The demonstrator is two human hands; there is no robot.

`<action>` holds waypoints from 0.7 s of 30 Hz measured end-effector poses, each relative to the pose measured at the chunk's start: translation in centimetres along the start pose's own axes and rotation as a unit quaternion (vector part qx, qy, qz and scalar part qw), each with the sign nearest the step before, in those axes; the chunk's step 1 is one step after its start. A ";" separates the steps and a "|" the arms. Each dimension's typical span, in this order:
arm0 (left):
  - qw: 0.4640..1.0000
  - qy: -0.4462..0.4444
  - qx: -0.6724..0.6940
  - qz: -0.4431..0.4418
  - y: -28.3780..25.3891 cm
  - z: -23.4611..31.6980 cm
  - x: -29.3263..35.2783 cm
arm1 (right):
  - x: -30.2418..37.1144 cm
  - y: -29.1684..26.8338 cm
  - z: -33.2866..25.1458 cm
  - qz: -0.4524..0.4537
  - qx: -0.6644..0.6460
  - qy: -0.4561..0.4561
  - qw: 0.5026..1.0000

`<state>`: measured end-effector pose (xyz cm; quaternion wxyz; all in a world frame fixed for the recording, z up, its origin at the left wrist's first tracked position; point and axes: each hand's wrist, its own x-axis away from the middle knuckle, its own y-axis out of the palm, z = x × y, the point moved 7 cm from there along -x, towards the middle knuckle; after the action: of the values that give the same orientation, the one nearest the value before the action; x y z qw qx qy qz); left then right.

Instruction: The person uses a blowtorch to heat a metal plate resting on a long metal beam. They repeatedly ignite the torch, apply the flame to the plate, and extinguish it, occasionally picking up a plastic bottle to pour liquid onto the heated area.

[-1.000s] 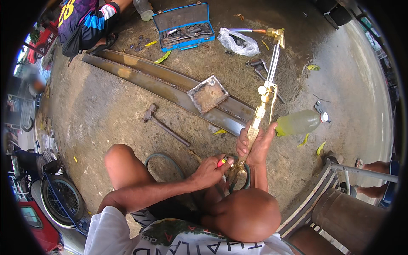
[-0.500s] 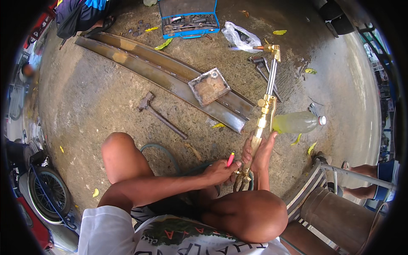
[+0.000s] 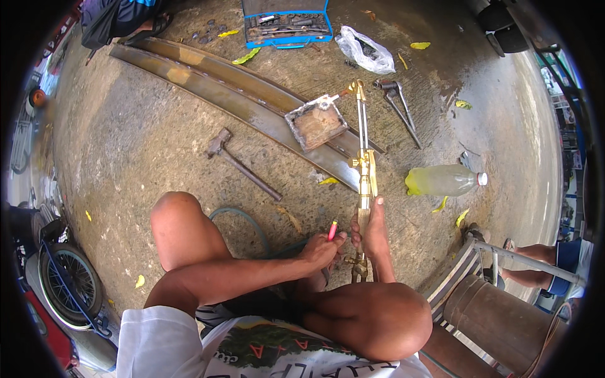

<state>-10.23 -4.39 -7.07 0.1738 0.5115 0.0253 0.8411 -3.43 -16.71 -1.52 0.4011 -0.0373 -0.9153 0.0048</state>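
My right hand [image 3: 372,233] is wrapped around the handle of the long brass-and-silver metal torch [image 3: 365,183]; it runs straight away from that grip, head bent left toward the far right corner of the rusty square metal plate [image 3: 319,125] lying across the long brown steel bars [image 3: 246,113]. From here I can't tell if they touch. My left hand [image 3: 321,250], nearer the torch's base, clasps a slim pink-and-yellow stick [image 3: 333,230].

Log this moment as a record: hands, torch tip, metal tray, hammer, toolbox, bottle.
Left hand: holds a small pink-and-yellow object
Right hand: around the brass torch
Torch tip: by the metal tray's upper right corner; contact unclear
Tray position: on long metal bars
Hammer: left of the torch
Toolbox: blue, open
Bottle: capped, on its side
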 end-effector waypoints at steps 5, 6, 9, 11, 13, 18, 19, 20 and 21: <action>0.994 0.001 0.089 -0.056 0.5 -0.2 -0.1 | -0.4 0.7 0.3 0.001 0.045 0.007 0.999; 0.996 0.001 0.077 -0.053 0.6 -0.4 0.2 | -0.3 0.9 0.3 0.000 0.040 0.012 0.999; 0.996 0.034 0.073 -0.045 0.8 -1.2 0.2 | -0.6 1.1 0.5 -0.011 0.032 0.013 0.999; 0.995 0.035 0.067 -0.058 0.8 -1.6 0.0 | -0.7 1.2 0.5 -0.017 0.029 0.013 0.999; 0.994 0.029 0.080 -0.069 1.0 -1.7 0.3 | -0.6 1.1 0.3 -0.013 0.026 0.017 0.999; 0.988 0.018 0.127 -0.083 1.5 -2.7 0.2 | -0.5 1.6 0.0 -0.021 0.012 0.025 0.999; 0.988 0.025 0.125 -0.089 1.6 -2.7 0.1 | -0.3 1.6 -0.2 -0.019 0.012 0.026 0.999; 0.987 0.032 0.124 -0.095 1.7 -2.8 0.1 | -0.3 1.6 -0.3 -0.018 0.016 0.024 0.999; 0.987 0.038 0.123 -0.101 1.9 -2.8 0.1 | -0.3 1.5 -0.4 -0.018 0.019 0.022 0.999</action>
<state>-13.18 -5.72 -7.94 0.1924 0.4914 0.1862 0.8288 -2.87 -15.23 -1.52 0.4215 -0.0135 -0.9066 0.0147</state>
